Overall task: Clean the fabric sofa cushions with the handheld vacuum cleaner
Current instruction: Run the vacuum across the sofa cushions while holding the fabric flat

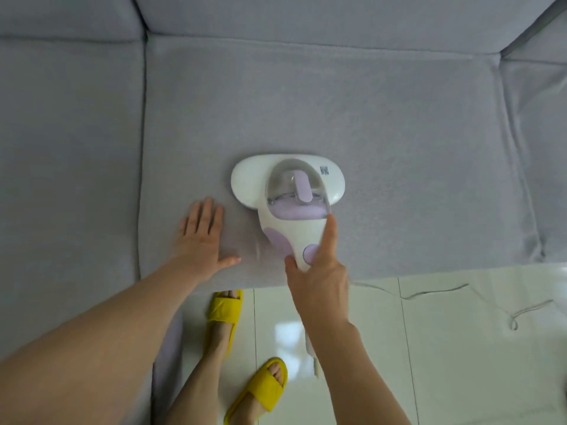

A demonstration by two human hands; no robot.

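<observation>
A white and lilac handheld vacuum cleaner (pixel 287 191) lies flat on the middle grey seat cushion (pixel 337 111), its wide head pointing toward the backrest. My right hand (pixel 319 271) grips its handle near the cushion's front edge, with the index finger stretched along the body. My left hand (pixel 202 234) rests flat on the same cushion, fingers spread, just left of the vacuum and holding nothing.
A second seat cushion (pixel 67 148) lies to the left and another (pixel 540 142) to the right, with back cushions (pixel 306 16) behind. Below the sofa's front edge is glossy tiled floor (pixel 460 348) with a thin white cord (pixel 435 291) and my feet in yellow slippers (pixel 225 314).
</observation>
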